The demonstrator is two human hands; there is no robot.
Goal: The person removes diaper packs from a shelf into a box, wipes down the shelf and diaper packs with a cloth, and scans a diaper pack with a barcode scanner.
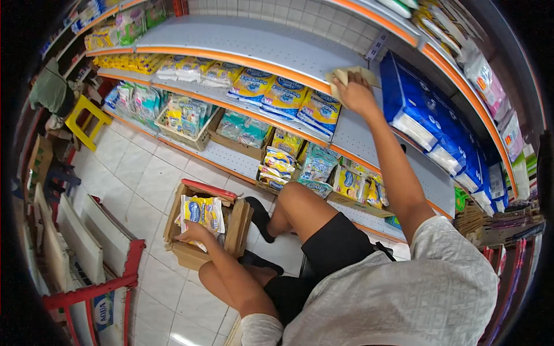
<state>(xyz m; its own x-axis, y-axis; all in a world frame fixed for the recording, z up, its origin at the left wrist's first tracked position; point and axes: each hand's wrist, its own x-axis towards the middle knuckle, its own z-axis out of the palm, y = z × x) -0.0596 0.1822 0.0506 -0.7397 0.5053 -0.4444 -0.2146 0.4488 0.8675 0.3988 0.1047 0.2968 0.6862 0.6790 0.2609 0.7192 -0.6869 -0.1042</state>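
Observation:
My right hand (359, 95) is up at the right part of the grey upper shelf (248, 43), its fingers closed on a pale yellow cloth (340, 81) that touches the shelf's orange front edge. Down on the left, my left hand (195, 233) is at a yellow and white packet (203, 212) lying in an open cardboard box (187, 254). The fingers of that hand are partly hidden against the packet, so its grip is unclear. Yellow and blue packets (283, 95) fill part of the shelf below the cloth.
Large blue packs (427, 109) stand right of my right hand. Lower down are a white basket (196, 141) and cardboard boxes of packets. A yellow stool (86, 122) and a red rack (98, 291) stand at the left on the tiled floor (135, 173).

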